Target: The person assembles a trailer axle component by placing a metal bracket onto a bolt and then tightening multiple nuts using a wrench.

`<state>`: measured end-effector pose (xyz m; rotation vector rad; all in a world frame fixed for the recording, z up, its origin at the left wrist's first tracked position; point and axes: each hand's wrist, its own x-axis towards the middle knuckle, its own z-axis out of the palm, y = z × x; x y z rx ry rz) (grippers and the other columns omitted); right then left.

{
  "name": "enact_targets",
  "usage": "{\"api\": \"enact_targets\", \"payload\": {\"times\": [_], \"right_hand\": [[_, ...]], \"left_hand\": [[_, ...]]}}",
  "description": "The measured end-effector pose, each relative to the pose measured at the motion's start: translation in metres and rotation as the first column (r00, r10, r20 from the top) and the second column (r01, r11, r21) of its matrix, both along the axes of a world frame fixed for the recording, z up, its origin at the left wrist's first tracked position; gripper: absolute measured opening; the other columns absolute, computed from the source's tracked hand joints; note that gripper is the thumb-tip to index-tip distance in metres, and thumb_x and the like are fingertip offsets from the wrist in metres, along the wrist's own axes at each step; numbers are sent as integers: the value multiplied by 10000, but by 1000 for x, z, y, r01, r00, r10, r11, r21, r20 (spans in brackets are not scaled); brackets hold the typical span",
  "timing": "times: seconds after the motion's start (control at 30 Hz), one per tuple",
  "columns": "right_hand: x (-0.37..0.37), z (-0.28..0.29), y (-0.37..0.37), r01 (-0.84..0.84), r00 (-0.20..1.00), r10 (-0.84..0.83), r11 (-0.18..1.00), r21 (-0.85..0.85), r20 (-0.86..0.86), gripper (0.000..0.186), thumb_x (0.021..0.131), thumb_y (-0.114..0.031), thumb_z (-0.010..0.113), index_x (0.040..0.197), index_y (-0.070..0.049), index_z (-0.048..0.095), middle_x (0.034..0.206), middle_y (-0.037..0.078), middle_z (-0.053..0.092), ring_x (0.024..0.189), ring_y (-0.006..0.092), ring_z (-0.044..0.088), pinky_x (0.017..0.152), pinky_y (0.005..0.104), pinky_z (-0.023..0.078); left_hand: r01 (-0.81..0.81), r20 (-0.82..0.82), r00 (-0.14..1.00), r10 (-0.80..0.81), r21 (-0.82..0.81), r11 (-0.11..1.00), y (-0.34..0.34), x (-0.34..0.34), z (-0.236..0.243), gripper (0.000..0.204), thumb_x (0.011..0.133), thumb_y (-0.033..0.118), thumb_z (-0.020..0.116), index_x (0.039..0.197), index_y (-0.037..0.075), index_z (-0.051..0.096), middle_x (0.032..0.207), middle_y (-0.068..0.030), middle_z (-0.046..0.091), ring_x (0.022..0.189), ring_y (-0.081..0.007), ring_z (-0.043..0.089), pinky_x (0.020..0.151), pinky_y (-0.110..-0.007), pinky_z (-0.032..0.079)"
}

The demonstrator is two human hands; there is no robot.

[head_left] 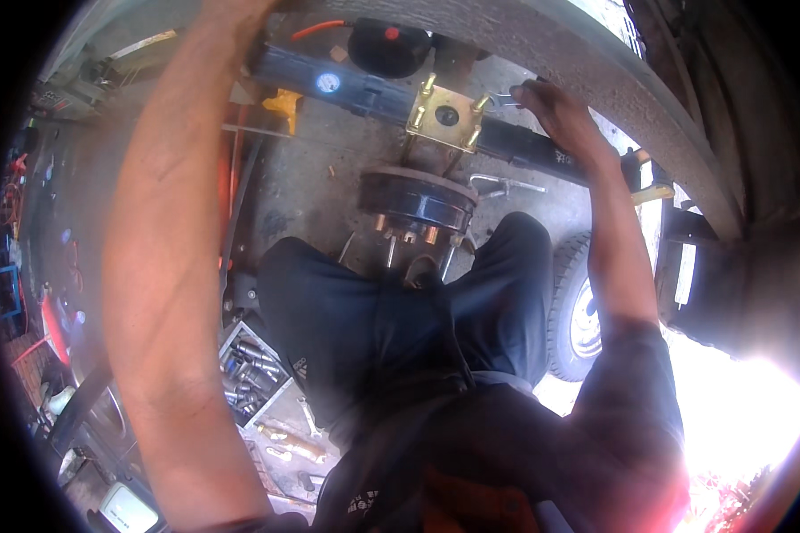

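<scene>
My right hand is closed around a wrench, whose head reaches to a nut on the right side of a gold-coloured plate. Threaded bolt ends with nuts stand up from the plate's corners, and a round hole sits in its middle. This plate lies across a dark axle beam. My left forearm stretches up to the top edge, where the picture cuts off the hand, so its fingers are hidden. Between my knees and the beam is a black brake drum with studs facing me.
A thick metal frame rail arches over the beam. To my right stands a tyred wheel. A tray of sockets lies at lower left, beside a spanner. A metal bar tool is on the floor beyond the drum.
</scene>
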<state>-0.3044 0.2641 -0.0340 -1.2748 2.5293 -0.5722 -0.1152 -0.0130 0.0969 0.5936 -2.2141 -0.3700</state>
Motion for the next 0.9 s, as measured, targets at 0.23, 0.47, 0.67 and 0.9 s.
{"api": "enact_targets", "payload": {"times": [0.23,0.47,0.67,0.9], "right_hand": [[-32,-42,-42,-75,865,-12,985,-154,-501,588,931,-577,534,1158,-52,669,1142,182,665,1097,351,595,999,429,407],[-53,-35,-69,-232,917,207,972,-34,-342,539,949,-549,521,1137,-70,682,1100,152,683,1084,333,605,970,453,417],[-28,-36,-47,-266,820,212,964,-26,-532,497,957,-520,526,1115,-78,688,1040,127,701,1000,341,642,948,465,429],[73,2,-9,158,836,22,947,279,-548,244,988,-282,482,988,-69,602,798,126,687,704,317,685,663,461,538]], "left_hand": [[-62,43,997,59,76,995,1,-2,5,414,901,376,550,994,10,717,931,-197,712,871,-325,680,819,-417,508],[-67,77,995,64,34,997,1,3,6,408,901,381,560,948,6,715,909,-203,706,837,-328,669,786,-431,503],[-77,57,996,74,65,995,5,0,7,412,896,384,570,941,0,709,917,-223,700,849,-360,663,792,-439,502],[-71,98,994,49,229,971,25,6,17,453,900,426,575,975,-1,707,915,-219,704,854,-338,675,786,-423,506]]}}
